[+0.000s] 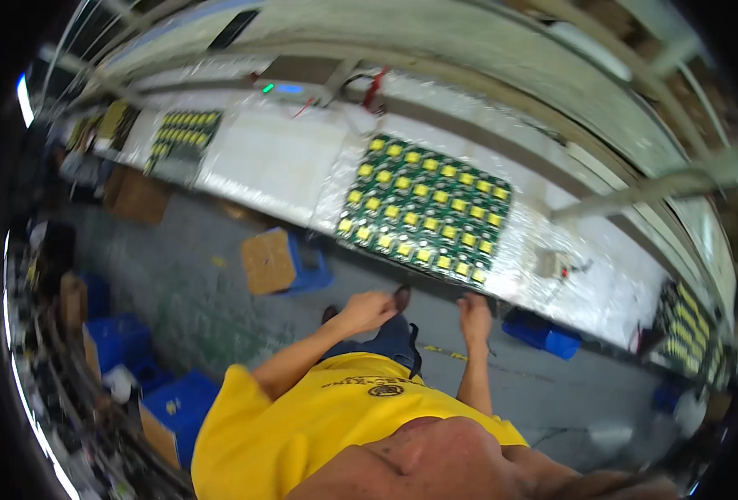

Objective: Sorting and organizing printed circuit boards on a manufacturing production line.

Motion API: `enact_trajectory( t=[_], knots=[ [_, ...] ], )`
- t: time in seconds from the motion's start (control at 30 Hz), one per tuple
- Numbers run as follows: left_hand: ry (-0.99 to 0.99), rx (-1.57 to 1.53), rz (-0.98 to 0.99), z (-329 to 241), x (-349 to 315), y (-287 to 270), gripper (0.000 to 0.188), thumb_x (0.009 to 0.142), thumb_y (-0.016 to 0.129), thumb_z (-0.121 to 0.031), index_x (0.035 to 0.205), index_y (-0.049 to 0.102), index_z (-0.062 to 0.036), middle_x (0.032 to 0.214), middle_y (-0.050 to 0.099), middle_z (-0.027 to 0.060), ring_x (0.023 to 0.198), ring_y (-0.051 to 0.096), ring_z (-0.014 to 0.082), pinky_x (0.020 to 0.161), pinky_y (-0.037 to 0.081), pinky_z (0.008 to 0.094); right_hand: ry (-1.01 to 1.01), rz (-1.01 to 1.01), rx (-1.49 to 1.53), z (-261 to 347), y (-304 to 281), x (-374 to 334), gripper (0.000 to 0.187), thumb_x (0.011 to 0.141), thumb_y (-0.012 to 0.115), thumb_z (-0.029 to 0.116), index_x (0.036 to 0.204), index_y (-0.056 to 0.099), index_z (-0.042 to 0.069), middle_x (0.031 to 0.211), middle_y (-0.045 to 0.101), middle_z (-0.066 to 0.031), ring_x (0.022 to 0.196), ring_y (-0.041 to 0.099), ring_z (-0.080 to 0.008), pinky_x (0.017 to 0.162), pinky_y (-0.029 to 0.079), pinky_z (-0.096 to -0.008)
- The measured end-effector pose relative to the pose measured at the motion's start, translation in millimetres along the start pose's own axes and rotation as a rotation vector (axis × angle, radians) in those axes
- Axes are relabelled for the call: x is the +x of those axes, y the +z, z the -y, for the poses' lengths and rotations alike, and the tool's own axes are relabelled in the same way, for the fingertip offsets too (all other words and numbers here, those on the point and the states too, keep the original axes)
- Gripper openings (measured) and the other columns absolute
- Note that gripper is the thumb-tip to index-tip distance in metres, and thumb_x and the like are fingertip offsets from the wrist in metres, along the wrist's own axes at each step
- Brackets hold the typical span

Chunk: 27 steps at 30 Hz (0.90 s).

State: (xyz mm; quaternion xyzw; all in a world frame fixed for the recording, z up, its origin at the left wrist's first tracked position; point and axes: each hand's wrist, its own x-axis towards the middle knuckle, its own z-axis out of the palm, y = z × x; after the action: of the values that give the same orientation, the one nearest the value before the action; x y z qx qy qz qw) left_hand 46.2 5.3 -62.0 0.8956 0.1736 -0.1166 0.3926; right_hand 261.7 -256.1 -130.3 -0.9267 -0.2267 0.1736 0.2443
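Observation:
Below the near edge of the bench, my left hand (pixel 370 309) hangs in front of my body with its fingers curled in, and no thing shows in it. My right hand (pixel 474 318) is raised close to the bench edge, its fingers bent into a loose fist, also with nothing visible in it. Just beyond both hands, a panel of green circuit boards (pixel 423 208) with rows of yellow square parts lies on the white-covered bench top (pixel 273 158). Neither hand touches the panel. Slight blur softens the fingers.
Further left along the bench lies another board panel (pixel 184 137); more boards (pixel 685 329) are at the right end. A grey instrument box (pixel 298 75) with a lit display stands behind. A small white device (pixel 554 264) sits right. Below are a blue stool (pixel 281 262) and a blue bin (pixel 542 333).

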Motion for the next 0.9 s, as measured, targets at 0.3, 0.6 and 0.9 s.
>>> enact_trajectory(
  t=[0.3, 0.6, 0.9],
  knots=[
    [-0.259, -0.517, 0.127, 90, -285, -70, 0.027, 0.1, 0.076, -0.027, 0.111, 0.079, -0.0021, 0.093, 0.077, 0.0054, 0.08, 0.065, 0.0157, 0.077, 0.055, 0.0306, -0.189, 0.488, -0.323, 105, 19, -134, 0.027, 0.095, 0.071, 0.032, 0.102, 0.08, 0.008, 0.104, 0.08, -0.016, 0.094, 0.073, -0.0433, 0.081, 0.058, -0.0517],
    [-0.573, -0.74, -0.265, 140, -493, -61, 0.023, 0.099, 0.077, -0.015, 0.117, 0.075, -0.0019, 0.1, 0.072, 0.0026, 0.087, 0.061, 0.0113, 0.078, 0.048, 0.026, -0.051, 0.329, -0.031, 272, 24, -281, 0.027, 0.1, 0.072, 0.022, 0.117, 0.079, 0.003, 0.112, 0.079, -0.0128, 0.091, 0.072, -0.0362, 0.086, 0.059, -0.0424],
    [-0.37, -0.615, -0.167, 150, -477, -102, 0.017, 0.098, 0.079, -0.016, 0.107, 0.079, -0.0011, 0.096, 0.072, 0.0037, 0.08, 0.061, 0.0143, 0.071, 0.05, 0.028, -0.355, 0.467, 0.113, 358, 65, -351, 0.022, 0.103, 0.07, 0.018, 0.117, 0.08, 0.004, 0.11, 0.078, -0.0095, 0.094, 0.072, -0.0283, 0.086, 0.059, -0.0358]
  ],
)
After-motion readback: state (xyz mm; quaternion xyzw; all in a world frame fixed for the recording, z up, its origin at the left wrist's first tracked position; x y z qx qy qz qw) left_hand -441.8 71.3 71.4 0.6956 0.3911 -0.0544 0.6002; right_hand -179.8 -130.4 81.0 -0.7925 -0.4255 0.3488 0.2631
